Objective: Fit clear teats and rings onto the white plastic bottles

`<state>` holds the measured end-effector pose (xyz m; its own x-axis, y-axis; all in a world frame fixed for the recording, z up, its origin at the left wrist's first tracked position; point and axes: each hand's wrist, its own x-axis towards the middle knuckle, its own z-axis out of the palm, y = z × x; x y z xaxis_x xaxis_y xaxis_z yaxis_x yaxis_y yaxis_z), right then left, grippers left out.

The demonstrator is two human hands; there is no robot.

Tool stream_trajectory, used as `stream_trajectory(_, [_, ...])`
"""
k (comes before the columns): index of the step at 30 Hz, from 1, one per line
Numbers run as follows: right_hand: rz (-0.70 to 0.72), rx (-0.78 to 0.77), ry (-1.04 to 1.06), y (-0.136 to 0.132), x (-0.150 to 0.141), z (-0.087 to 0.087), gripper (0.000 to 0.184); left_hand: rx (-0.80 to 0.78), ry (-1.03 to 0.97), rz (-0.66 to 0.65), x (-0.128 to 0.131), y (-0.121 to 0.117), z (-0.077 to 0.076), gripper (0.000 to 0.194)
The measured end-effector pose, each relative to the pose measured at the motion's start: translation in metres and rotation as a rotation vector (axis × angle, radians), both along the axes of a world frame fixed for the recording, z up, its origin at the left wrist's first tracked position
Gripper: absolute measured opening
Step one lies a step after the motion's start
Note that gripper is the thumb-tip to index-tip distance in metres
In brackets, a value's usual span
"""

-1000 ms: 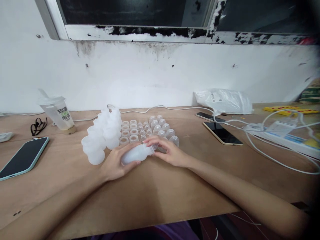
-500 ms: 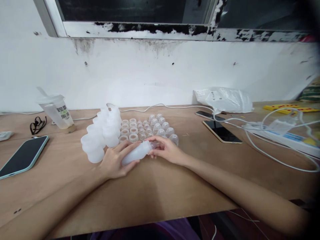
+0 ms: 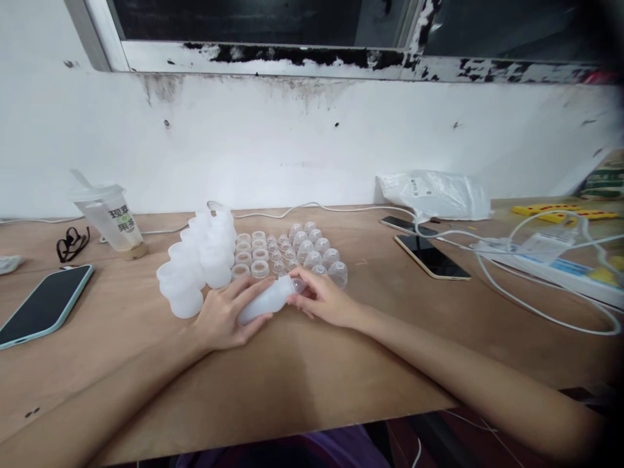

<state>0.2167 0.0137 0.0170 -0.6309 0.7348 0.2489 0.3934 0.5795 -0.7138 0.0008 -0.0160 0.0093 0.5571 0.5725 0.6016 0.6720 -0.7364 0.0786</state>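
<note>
My left hand (image 3: 221,318) is wrapped round a small white translucent bottle (image 3: 266,302) lying tilted just above the wooden table (image 3: 312,370). My right hand (image 3: 324,300) pinches a small clear piece at the bottle's neck (image 3: 298,286). Just beyond the hands stand rows of white bottles (image 3: 197,270), white rings (image 3: 251,253) and clear dome caps (image 3: 316,250).
A phone in a teal case (image 3: 41,305) lies at left, with a plastic drink cup (image 3: 112,218) and black glasses (image 3: 73,242) behind it. Two phones (image 3: 431,257), a white plastic bag (image 3: 436,195), white cables and a power strip (image 3: 550,266) occupy the right.
My right hand has closed its fingers onto the bottle's neck and shifted slightly toward me. The left hand keeps the bottle in nearly the same place.
</note>
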Motion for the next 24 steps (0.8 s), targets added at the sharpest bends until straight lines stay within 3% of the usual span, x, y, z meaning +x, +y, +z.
stream_trajectory(2, [-0.041,-0.024,-0.017,0.0006,-0.0013,-0.0008,0.031,0.017,0.019,0.000,0.0000,-0.0006,-0.0010,0.050])
stream_trajectory(5, [-0.076,0.093,-0.035,-0.0003,-0.0012,0.0011,0.031,0.014,0.022,0.011,0.0002,-0.0003,-0.0020,0.050])
stream_trajectory(10, [0.059,0.216,0.050,-0.0019,0.0011,0.0055,0.034,-0.052,-0.023,0.016,0.0002,0.0013,-0.0021,0.049])
stream_trajectory(14, [0.003,0.073,0.159,0.0000,-0.0005,0.0026,0.028,-0.042,-0.017,0.013,0.0013,-0.0009,-0.0017,0.049])
stream_trajectory(17, [-0.027,-0.100,0.145,0.0012,-0.0015,-0.0013,0.023,0.010,0.028,-0.021,0.0026,-0.0025,-0.0023,0.049])
stream_trajectory(19, [-0.043,-0.122,0.108,0.0008,-0.0014,-0.0019,0.027,0.025,0.051,-0.036,0.0032,-0.0024,-0.0026,0.050])
stream_trajectory(22, [-0.054,0.025,0.079,-0.0015,-0.0009,0.0006,0.022,0.026,0.034,-0.022,0.0029,-0.0009,-0.0015,0.049])
stream_trajectory(24, [-0.020,0.144,0.093,-0.0032,-0.0004,0.0026,0.033,0.007,-0.002,-0.005,0.0021,0.0002,-0.0002,0.048])
